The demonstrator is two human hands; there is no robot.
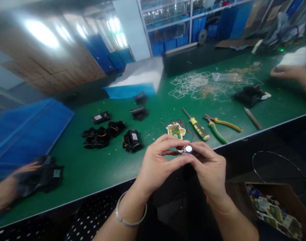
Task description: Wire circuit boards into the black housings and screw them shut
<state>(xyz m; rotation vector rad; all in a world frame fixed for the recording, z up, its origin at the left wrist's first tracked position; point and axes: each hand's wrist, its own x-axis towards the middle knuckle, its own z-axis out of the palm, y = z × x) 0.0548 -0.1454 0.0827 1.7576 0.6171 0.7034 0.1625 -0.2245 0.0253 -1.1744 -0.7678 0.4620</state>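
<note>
Close to the table's front edge, my left hand [158,160] and my right hand [210,167] meet fingertip to fingertip. Pinched between them is a small round piece [188,149] with a bright white face and a dark rim; its exact kind cannot be made out. Just beyond my fingers lies a small circuit board [176,130] in a white casing, with thin red and black wires. To the right of the board are a yellow-and-black screwdriver [198,128] and cutting pliers [219,127] with green and yellow handles.
Several black plastic units [132,140] lie on the green table [100,170] to the left. Beyond are a blue-and-white box [132,87] and tangled white wire frames [193,83]. Co-workers' hands [7,190] [290,73] show at both sides. A carton [290,197] of scraps stands lower right.
</note>
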